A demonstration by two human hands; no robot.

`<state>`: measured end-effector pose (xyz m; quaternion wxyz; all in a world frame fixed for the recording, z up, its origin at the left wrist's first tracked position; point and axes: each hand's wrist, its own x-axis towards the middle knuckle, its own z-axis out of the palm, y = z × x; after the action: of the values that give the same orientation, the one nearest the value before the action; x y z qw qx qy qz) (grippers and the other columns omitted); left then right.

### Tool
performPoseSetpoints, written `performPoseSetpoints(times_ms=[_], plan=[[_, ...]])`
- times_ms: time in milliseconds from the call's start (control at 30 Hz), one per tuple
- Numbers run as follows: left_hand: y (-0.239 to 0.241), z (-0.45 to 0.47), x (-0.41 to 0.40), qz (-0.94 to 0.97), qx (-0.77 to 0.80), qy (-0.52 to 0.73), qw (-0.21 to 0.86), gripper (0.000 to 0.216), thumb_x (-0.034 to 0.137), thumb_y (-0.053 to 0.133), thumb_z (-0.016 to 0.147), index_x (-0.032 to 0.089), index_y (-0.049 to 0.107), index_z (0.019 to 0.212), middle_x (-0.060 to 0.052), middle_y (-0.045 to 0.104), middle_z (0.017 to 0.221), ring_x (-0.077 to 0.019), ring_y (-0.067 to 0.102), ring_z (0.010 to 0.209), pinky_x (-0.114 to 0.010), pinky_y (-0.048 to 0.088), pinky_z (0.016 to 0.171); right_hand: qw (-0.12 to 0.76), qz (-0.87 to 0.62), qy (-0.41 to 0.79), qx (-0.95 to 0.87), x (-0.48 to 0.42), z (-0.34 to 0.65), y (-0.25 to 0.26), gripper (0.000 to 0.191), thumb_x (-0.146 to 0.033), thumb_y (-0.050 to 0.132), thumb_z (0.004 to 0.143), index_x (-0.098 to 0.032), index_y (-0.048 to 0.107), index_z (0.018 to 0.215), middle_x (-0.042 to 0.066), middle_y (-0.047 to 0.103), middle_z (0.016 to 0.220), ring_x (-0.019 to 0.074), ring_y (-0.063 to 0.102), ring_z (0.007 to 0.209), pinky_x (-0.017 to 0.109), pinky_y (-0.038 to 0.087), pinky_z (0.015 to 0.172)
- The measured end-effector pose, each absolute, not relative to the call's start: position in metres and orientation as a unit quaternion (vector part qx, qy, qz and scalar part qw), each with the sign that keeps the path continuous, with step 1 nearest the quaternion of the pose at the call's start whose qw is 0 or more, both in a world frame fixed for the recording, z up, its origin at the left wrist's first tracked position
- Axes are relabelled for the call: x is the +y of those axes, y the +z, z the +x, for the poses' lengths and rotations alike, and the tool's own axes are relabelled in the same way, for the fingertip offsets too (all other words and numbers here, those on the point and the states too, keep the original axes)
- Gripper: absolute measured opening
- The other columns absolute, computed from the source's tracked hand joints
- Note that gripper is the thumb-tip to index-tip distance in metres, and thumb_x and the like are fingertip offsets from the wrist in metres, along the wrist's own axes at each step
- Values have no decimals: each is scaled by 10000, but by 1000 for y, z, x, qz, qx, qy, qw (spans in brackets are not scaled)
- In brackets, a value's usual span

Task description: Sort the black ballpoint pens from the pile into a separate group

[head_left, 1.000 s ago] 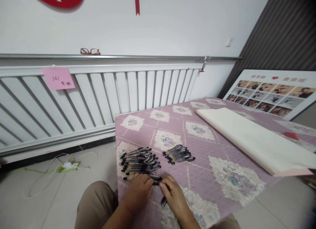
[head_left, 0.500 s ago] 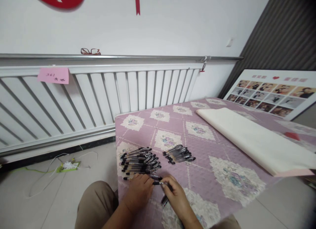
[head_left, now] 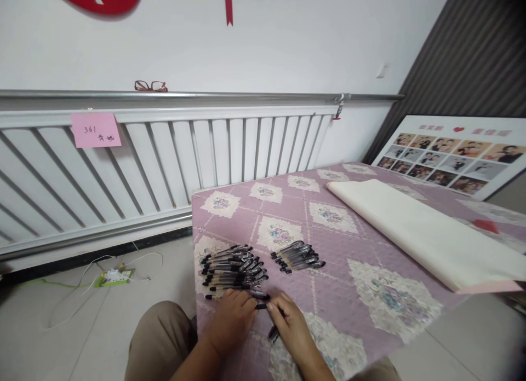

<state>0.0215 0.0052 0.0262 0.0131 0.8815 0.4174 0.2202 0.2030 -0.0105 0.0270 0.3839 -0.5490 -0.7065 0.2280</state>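
My left hand point(head_left: 234, 319) is closed around a pen, low at the table's front left. The pen's black end point(head_left: 261, 306) sticks out toward my right hand point(head_left: 291, 325). That hand is closed too, its thumb and fingers pinched at the end of the same pen. Below its fingers pokes a dark piece that looks like a pen cap point(head_left: 273, 334); its upper part is hidden. Just beyond my left hand lies a large pile of black-capped pens point(head_left: 234, 269), side by side. A smaller group of pens point(head_left: 298, 256) rests to its right.
A purple flowered cloth covers the table point(head_left: 287, 206). On its right lies a long cream folded sheet point(head_left: 411, 222), with a photo board point(head_left: 452, 156) behind. A white radiator point(head_left: 230, 151) runs along the wall. A power strip point(head_left: 115, 277) with cables sits on the floor at left.
The two hands have drawn slightly closer, and the pen's bright metal tip is no longer visible at my right fingers. The pink note on the radiator has swung down and right.
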Motion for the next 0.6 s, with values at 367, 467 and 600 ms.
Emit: performPoseSetpoints(times_ms=[367, 467, 600], plan=[[29, 20, 3, 885, 413, 212, 28, 65, 193, 504, 878, 214, 564, 869, -14, 606, 865, -191, 553, 838, -342, 412, 785, 395, -566, 257, -677, -11, 201, 31, 253, -375, 485, 874, -208, 583, 711, 14, 613, 717, 186, 583, 723, 299, 448, 660], [29, 21, 3, 887, 414, 204, 32, 72, 190, 499, 881, 214, 565, 871, -16, 610, 876, -192, 556, 844, -347, 414, 793, 385, -571, 246, -682, -11, 200, 29, 316, -387, 444, 903, -208, 537, 660, 13, 583, 683, 183, 568, 708, 299, 438, 653], [30, 21, 4, 886, 417, 199, 41, 81, 187, 508, 875, 213, 574, 915, -20, 617, 898, -199, 560, 862, -351, 418, 797, 391, -561, 273, -677, -11, 203, 28, 267, -377, 458, 897, -207, 570, 726, 18, 602, 737, 188, 582, 755, 296, 454, 671]])
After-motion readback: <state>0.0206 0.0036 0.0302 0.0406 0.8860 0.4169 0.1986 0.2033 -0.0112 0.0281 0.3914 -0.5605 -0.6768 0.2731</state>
